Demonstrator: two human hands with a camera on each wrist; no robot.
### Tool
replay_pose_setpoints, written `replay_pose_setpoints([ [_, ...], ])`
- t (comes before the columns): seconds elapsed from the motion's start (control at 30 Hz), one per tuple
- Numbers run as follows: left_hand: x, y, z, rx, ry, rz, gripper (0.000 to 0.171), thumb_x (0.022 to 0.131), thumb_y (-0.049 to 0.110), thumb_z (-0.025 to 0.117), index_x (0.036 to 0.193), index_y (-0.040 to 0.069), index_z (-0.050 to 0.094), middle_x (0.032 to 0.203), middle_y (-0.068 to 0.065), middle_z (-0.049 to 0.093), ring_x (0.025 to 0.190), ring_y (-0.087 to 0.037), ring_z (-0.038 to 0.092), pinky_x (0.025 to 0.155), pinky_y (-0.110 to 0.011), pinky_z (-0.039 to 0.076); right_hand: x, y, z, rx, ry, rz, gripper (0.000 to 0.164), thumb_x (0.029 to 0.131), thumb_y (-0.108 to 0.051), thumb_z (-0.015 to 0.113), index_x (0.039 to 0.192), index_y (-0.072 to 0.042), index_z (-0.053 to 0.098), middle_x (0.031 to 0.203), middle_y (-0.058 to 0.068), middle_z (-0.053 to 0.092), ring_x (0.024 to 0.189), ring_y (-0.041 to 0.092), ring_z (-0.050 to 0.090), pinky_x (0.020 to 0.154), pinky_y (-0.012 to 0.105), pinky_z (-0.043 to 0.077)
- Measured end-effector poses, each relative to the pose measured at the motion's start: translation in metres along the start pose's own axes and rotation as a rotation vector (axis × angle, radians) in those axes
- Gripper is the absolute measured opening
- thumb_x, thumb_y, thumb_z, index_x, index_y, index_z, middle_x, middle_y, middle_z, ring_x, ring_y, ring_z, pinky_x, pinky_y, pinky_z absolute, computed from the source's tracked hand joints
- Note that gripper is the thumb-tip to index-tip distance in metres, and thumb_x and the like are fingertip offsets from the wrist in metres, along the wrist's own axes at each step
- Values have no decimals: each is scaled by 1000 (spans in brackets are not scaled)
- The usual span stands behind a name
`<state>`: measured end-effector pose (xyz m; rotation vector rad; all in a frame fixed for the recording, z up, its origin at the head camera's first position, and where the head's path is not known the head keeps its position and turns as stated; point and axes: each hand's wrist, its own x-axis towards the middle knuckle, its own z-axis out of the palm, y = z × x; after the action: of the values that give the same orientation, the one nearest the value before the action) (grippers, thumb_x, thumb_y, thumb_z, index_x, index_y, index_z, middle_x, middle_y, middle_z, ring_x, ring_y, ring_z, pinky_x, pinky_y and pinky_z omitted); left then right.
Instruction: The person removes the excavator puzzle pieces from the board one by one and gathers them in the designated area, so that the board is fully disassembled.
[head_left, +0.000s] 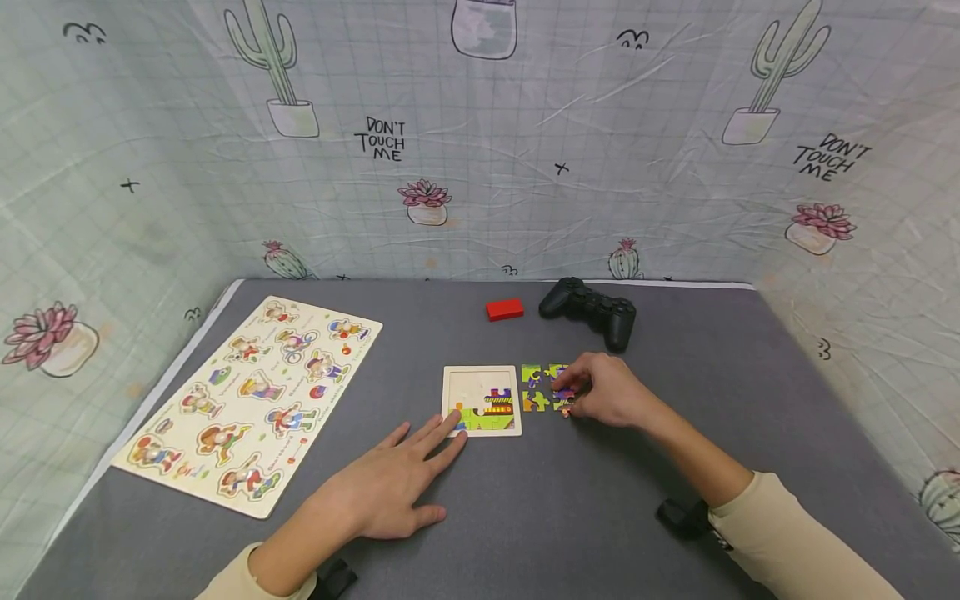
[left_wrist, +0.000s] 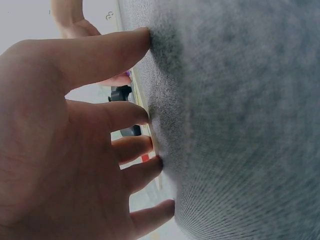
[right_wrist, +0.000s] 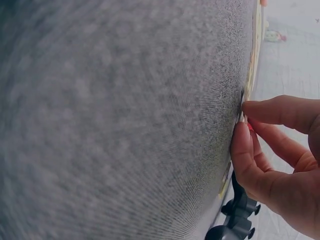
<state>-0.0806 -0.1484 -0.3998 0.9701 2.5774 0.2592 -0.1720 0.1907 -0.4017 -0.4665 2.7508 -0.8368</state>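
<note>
A square wooden puzzle tray point(head_left: 480, 377) lies mid-table, with colourful jigsaw pieces filling its lower right part. My left hand point(head_left: 393, 479) spreads its fingers on the table, the fingertips at the tray's lower left corner; in the left wrist view the left hand point(left_wrist: 75, 145) holds nothing. Several loose puzzle pieces point(head_left: 536, 401) lie just right of the tray. Over the rightmost of them, my right hand point(head_left: 609, 392) pinches a piece between thumb and finger. The right wrist view shows only that piece's thin edge between the fingertips of the right hand point(right_wrist: 280, 145).
A large wooden board with cartoon figures point(head_left: 300, 392) lies at the left. Behind the tray are a red block point(head_left: 505, 310) and a black game controller point(head_left: 588, 311). Patterned cloth walls point(head_left: 510, 167) surround the grey table point(head_left: 540, 517) at the back and sides.
</note>
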Motion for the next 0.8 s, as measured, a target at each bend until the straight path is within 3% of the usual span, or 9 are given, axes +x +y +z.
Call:
replay_pose_setpoints([
  [0.8,0,0,-1,-4,-2,-2,86,96,46,71,166,15,30,177,-3,9,163,-25,15,128,-58,21,1,-3,0,-8,13,-6,34,77,1,85,108,-12,82,108,5,72,97,21,65,84,40,55],
])
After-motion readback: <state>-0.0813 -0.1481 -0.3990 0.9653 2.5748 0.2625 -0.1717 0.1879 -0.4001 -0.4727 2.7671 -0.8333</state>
